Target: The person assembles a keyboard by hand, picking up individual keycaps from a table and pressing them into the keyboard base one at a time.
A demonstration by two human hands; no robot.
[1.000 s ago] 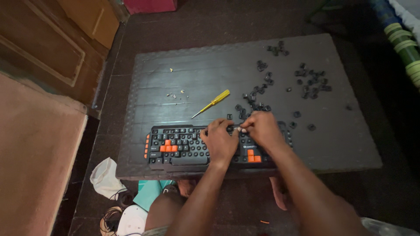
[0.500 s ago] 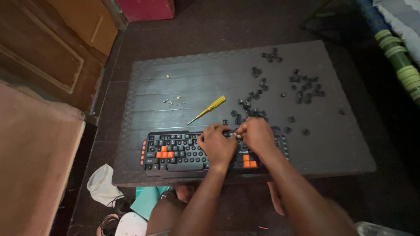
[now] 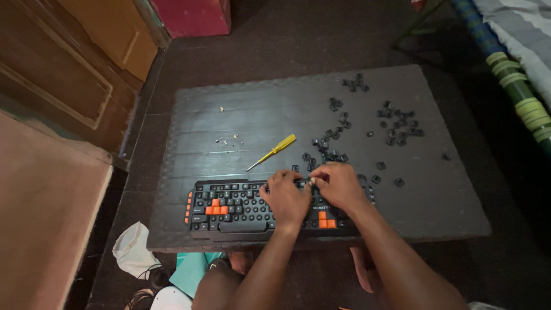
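A black keyboard [image 3: 235, 209] with some orange keys lies at the near edge of a dark mat [image 3: 258, 115]. My left hand [image 3: 285, 198] and my right hand [image 3: 340, 185] rest on its right half, fingertips meeting over the top row, pinching at something small; I cannot tell what it is. Several loose black keycaps [image 3: 396, 123] lie scattered on the mat beyond and to the right of my hands. A yellow-handled screwdriver [image 3: 272, 151] lies diagonally just beyond the keyboard.
Tiny screws or bits [image 3: 228, 139] sit on the mat's left middle. A wooden cabinet [image 3: 63, 74] stands left, a red box [image 3: 195, 16] at the back. White and teal items [image 3: 135, 250] lie on the floor by my knees. A striped fabric [image 3: 516, 80] runs along the right.
The view has shifted slightly. My hands stay together on the keyboard's right half with only small finger movement.
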